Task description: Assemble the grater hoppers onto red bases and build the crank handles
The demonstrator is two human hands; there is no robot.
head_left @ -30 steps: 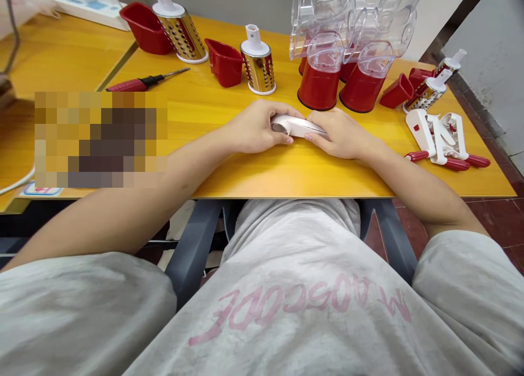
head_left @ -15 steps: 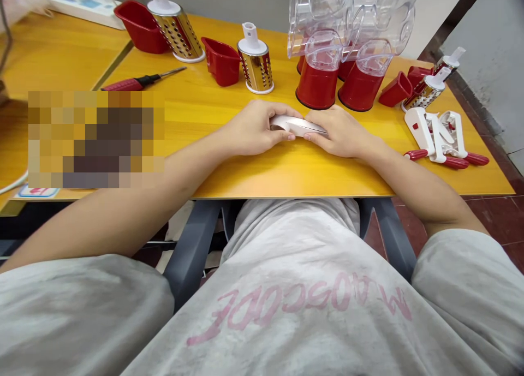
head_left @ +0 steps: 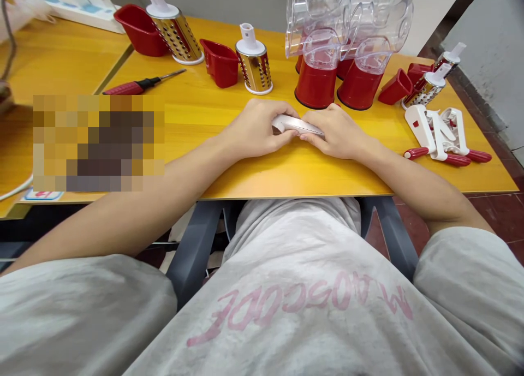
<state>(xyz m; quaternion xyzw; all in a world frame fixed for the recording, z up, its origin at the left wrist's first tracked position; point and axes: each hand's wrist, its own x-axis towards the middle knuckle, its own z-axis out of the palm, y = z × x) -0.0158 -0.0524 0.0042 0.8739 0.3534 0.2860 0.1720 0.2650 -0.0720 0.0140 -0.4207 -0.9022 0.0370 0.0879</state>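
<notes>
Over the front part of the yellow table, a smooth white plastic part (head_left: 298, 125) is held between my two hands. My left hand (head_left: 261, 128) grips its left end, thumb along the near side and fingers curled over the far side. The other end sits in my right hand (head_left: 336, 130), thumb pressed to the near edge. Both hands are closed, and my fingers hide the part's ends and underside. A thin dark seam line shows along it near the right thumb. Its exact kind cannot be made out.
Behind my hands stand red bases (head_left: 316, 84) with clear plastic housings (head_left: 317, 10). Metal grater drums (head_left: 254, 67) and red cups (head_left: 221, 64) stand left of them. A screwdriver (head_left: 143, 84) lies at left. White pieces with red handles (head_left: 440, 138) lie at right.
The white part has tilted slightly in my hands, and the left thumb has slid a little to the right along it. The whole view has shifted slightly.
</notes>
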